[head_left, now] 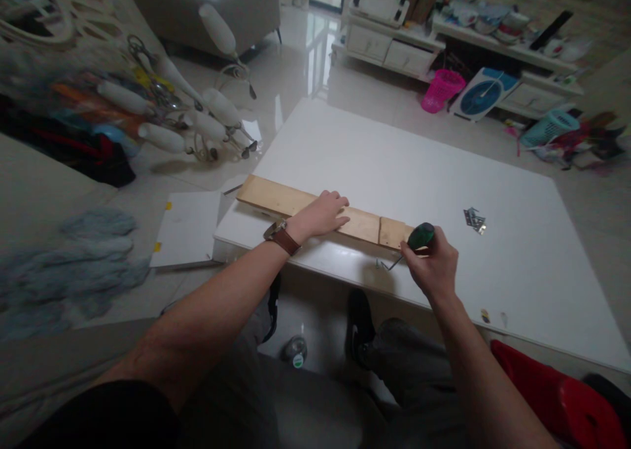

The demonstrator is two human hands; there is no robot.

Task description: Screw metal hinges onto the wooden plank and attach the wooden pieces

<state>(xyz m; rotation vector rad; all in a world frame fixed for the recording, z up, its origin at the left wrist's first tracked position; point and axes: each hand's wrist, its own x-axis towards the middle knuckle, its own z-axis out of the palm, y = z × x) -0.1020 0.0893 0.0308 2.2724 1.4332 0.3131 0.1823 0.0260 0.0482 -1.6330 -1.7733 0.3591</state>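
A long pale wooden plank (276, 194) lies along the near side of a large white panel (355, 140). My left hand (320, 213) rests on top of the plank near its middle, thumb and fingers apart. A screwdriver (422, 235) with a dark green handle is in my right hand (436, 263), at the plank's right end. Its thin shaft points down and left past the plank's near edge; I cannot make out what the tip touches. A seam crosses the plank close to the right hand.
Several small metal pieces (474, 220) lie on the panel at right. A white board (186, 229) sits at left, beside a fallen lamp with white shades (221, 107). A glass jar (296, 350) stands on the floor between my feet. Something red (552, 396) is at lower right.
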